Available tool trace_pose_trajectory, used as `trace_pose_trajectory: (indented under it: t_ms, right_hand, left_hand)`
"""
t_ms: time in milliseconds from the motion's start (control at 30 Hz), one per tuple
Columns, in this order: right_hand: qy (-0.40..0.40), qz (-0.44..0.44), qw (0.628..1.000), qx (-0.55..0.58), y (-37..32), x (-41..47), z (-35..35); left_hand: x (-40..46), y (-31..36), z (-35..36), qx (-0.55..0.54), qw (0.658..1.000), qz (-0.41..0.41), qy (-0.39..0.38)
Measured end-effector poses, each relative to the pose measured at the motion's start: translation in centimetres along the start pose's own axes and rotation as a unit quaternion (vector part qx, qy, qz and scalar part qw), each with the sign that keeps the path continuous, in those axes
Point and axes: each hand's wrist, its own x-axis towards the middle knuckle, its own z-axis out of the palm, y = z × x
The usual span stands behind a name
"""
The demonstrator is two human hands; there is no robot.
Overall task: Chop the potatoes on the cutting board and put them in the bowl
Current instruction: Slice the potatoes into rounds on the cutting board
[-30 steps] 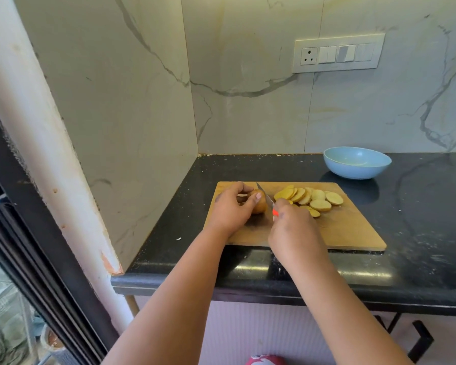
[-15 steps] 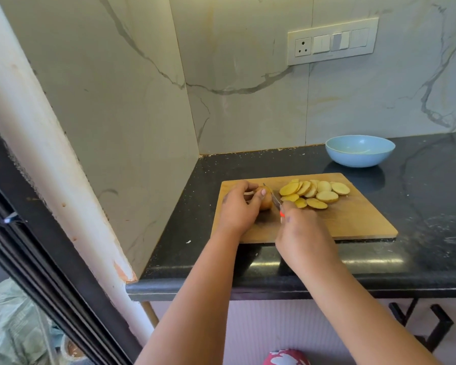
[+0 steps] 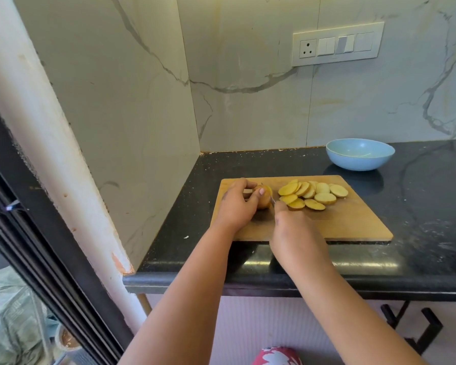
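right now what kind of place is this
Most likely a home kitchen: a black stone counter in a marble-tiled corner, a wooden cutting board with potato slices, and a wall socket panel.

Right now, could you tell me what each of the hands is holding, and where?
Left hand grips the uncut potato over its top; right hand holds the knife by its hidden handle.
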Motion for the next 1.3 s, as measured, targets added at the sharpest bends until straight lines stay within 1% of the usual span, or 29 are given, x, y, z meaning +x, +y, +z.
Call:
trace_pose_trajectory:
  t_ms: [67,167,267,400,467,567,667,733,800,900,967,1033,1133,1300]
  right_hand:
    - [-0.002,-0.007,1.0,-0.001,0.1,0.6,-0.1]
    - [-0.026,-0.011,1.0,-0.003,-0.3,2.3,-0.2]
    - [-0.045,0.001,0.999,0.003,-0.7,3.0,-0.5]
    - [-0.026,0.012,1.0,0.011,-0.2,-0.1,-0.3]
    - [-0.029,0.024,0.999,0.012,-0.1,-0.7,-0.1]
    - [-0.057,0.031,0.998,-0.006,-0.4,1.1,-0.1]
    - [-0.066,0.054,0.996,0.03,0.3,2.0,-0.4]
    - [-0.06,0.07,0.993,0.073,1.6,1.8,-0.5]
    - [-0.045,0.072,0.993,0.087,2.8,1.5,-0.6]
    - [0.016,0.063,0.993,0.1,4.0,1.5,-0.7]
    - [0.058,0.051,0.989,0.125,4.4,1.3,-0.9]
    - [0.081,0.045,0.984,0.154,4.6,1.2,-1.2]
    - [0.087,0.039,0.981,0.168,4.3,0.8,-1.0]
    - [0.066,0.048,0.983,0.162,3.2,0.8,0.7]
  left_hand:
    - [0.0,0.0,0.0,-0.007,1.0,-0.008,-0.01]
    - [-0.1,0.2,0.0,-0.019,1.0,-0.014,-0.005]
    - [-0.3,0.5,-0.2,-0.015,1.0,-0.016,-0.005]
    - [-0.5,0.4,-0.2,-0.028,0.999,-0.022,-0.005]
    - [-0.4,0.4,-0.3,-0.027,0.999,-0.026,0.0]
    - [-0.4,0.3,-0.4,-0.035,0.999,-0.032,0.004]
    - [-0.9,0.3,-0.3,-0.035,0.999,-0.023,0.005]
    - [-1.0,0.3,-0.4,-0.023,1.0,-0.013,0.01]
    - [-1.0,0.3,-0.6,-0.021,1.0,-0.013,0.012]
    - [-0.8,0.0,-0.8,-0.045,0.998,-0.034,0.008]
    - [-0.7,-0.2,-0.7,-0.053,0.998,-0.035,0.004]
    - [-0.5,-0.3,-0.6,-0.052,0.998,-0.031,-0.001]
    - [-0.6,-0.3,-0.5,-0.057,0.998,-0.027,-0.009]
    - [-1.0,0.1,-0.6,-0.091,0.995,-0.028,-0.007]
